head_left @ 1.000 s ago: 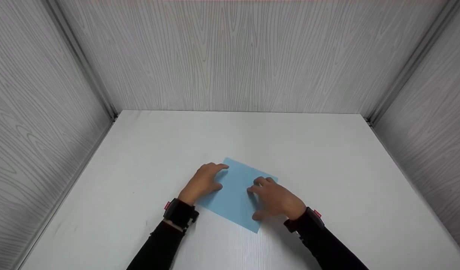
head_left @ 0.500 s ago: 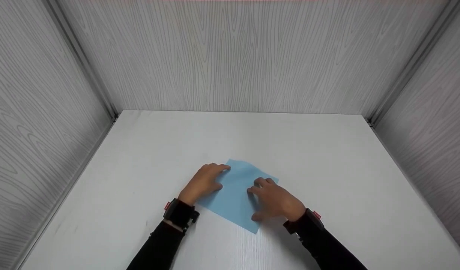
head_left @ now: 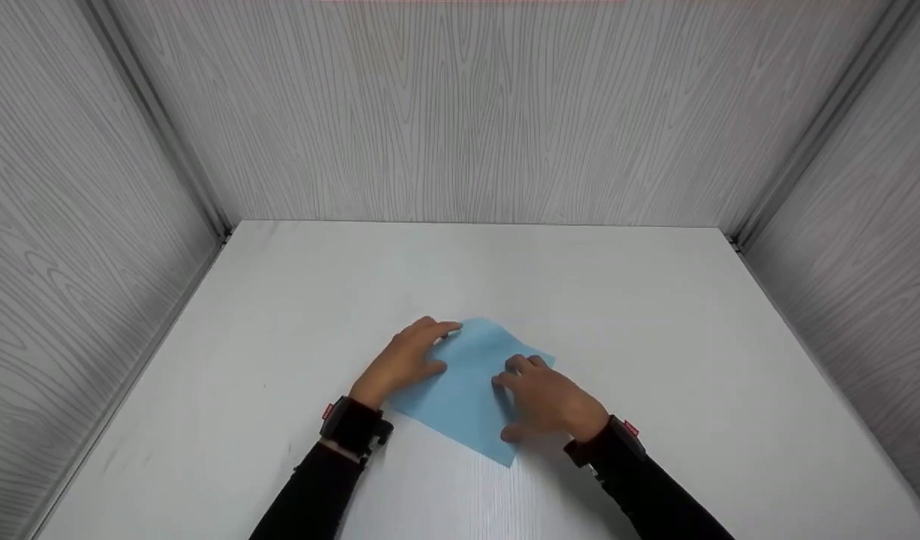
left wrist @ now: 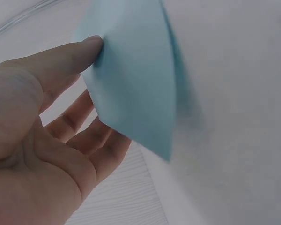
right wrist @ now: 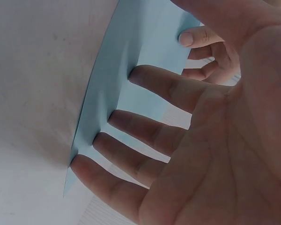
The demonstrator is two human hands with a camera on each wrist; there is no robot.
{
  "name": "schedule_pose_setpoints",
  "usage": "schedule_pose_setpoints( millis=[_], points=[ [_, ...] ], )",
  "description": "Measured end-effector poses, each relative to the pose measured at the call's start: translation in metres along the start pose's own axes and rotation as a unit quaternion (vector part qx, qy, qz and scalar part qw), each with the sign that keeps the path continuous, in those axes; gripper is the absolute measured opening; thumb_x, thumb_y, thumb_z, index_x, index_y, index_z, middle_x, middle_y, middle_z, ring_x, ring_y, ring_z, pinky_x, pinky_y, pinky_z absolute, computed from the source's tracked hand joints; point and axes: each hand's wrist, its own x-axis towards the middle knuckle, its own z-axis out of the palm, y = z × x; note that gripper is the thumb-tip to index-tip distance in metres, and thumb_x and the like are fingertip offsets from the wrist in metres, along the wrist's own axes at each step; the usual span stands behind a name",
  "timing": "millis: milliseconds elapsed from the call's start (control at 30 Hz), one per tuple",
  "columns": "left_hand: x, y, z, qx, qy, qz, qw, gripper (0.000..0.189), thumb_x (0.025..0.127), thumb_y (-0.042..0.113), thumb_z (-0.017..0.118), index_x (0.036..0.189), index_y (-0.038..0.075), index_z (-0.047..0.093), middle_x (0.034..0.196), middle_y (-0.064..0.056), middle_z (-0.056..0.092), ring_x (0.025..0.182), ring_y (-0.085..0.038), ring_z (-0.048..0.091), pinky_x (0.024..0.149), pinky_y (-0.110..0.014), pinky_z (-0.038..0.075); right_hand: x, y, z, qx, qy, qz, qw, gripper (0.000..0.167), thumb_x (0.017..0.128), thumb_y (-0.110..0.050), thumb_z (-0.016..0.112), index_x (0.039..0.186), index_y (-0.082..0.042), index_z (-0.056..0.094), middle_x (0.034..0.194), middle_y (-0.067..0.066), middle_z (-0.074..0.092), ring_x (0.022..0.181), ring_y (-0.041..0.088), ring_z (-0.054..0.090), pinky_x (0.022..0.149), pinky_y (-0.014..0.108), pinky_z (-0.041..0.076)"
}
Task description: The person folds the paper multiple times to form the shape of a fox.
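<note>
A square sheet of light blue paper [head_left: 467,397] lies at a slant on the white table, its far left part bowed up off the surface. My left hand [head_left: 404,361] holds that left side. In the left wrist view, the thumb [left wrist: 86,54] rests on the paper's face while the other fingers reach behind its edge. My right hand [head_left: 554,403] is over the right part of the sheet. Its spread fingertips [right wrist: 140,72] press on the paper in the right wrist view, denting it slightly. The far left corner is hidden by the left fingers in the head view.
The white tabletop [head_left: 640,300] extends around the sheet on all sides. Grey wood-grain panels enclose it: a back wall [head_left: 460,112], a left wall [head_left: 62,247] and a right wall [head_left: 858,262]. Both wrists wear black straps with a camera.
The paper's far left part has lifted and curved up from lying flat. My left hand has shifted slightly away from me with that edge. The right hand has stayed nearly still.
</note>
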Motion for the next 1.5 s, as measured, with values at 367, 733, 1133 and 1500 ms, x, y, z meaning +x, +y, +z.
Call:
schedule_pose_setpoints(
  millis=[367,733,1133,1500],
  points=[
    [0.004,0.000,-0.001,-0.003,0.093,0.016,0.9956,0.075,0.087,-0.014,0.073,0.152,0.020,0.053,0.131,-0.007,0.061,0.107,-0.022,0.064,0.092,-0.039,0.055,0.001,0.001,-0.001,-0.021,-0.056,0.024,0.9979,0.080,0.079,-0.044,0.088,0.148,-0.016,0.058,0.147,0.014,0.049,0.131,0.035,0.047,0.096,0.048,0.056],
    [0.005,0.001,-0.004,0.030,0.130,0.067,0.9888,0.068,0.088,-0.012,0.073,0.147,0.017,0.058,0.104,-0.007,0.074,0.100,-0.021,0.069,0.089,-0.036,0.056,0.002,0.013,-0.006,0.031,-0.078,0.023,0.9962,0.081,0.080,-0.033,0.088,0.152,-0.018,0.053,0.161,0.015,0.038,0.146,0.041,0.037,0.102,0.055,0.051],
    [0.006,0.009,-0.009,0.066,0.127,0.105,0.9841,0.035,0.089,-0.006,0.076,0.118,0.014,0.076,0.101,-0.005,0.075,0.093,-0.016,0.070,0.084,-0.031,0.058,0.011,0.027,0.004,0.048,0.027,0.015,0.9984,0.063,0.081,-0.033,0.088,0.134,-0.007,0.066,0.143,0.018,0.055,0.130,0.037,0.054,0.099,0.051,0.054],
    [0.002,0.008,-0.016,0.052,0.008,0.137,0.9891,0.033,0.088,-0.005,0.078,0.115,0.014,0.077,0.103,-0.002,0.076,0.094,-0.013,0.070,0.085,-0.029,0.057,0.013,0.025,0.004,0.038,0.089,0.014,0.9953,0.048,0.077,-0.026,0.093,0.116,-0.004,0.074,0.117,0.010,0.067,0.111,0.025,0.061,0.094,0.043,0.057]
  ],
)
